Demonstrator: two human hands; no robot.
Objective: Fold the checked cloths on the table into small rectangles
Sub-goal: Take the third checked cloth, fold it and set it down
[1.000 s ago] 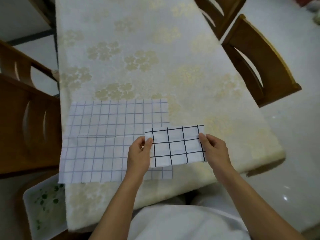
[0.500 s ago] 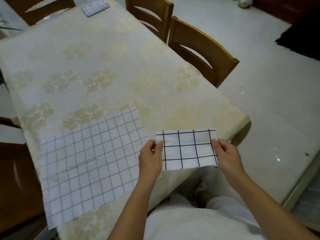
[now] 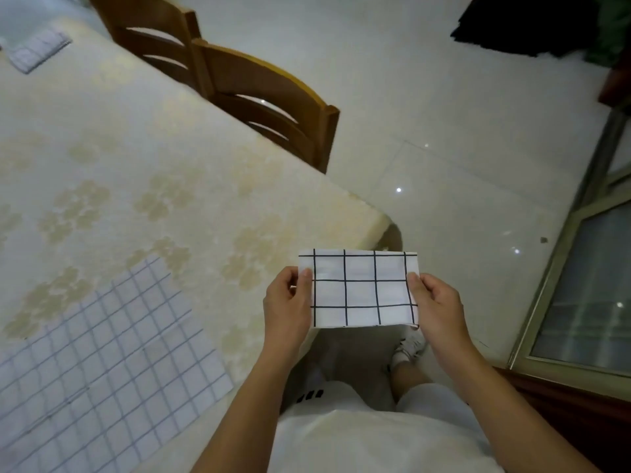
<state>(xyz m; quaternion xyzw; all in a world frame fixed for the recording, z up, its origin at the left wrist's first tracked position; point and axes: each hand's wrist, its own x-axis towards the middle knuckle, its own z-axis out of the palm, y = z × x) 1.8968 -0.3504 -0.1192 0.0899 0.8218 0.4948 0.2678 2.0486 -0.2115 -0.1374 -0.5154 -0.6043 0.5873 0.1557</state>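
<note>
Now your left hand [image 3: 288,302] and right hand [image 3: 438,302] each pinch a short edge of the black-checked cloth [image 3: 362,288], thumbs on top, holding it flat in the air. A second ago it hung over the table [image 3: 170,148], overlapping the blue-checked cloth [image 3: 102,363]. It has since travelled right and now sits past the table's corner, above your lap and the floor. Judge this piece folded small enough; it needs a resting place. The blue-checked cloth lies spread flat at the table's near edge, not yet folded. A small folded cloth [image 3: 36,51] rests at the far end. The nearer wooden chair [image 3: 273,107] stands against the table's right side, well apart from the held cloth.
</note>
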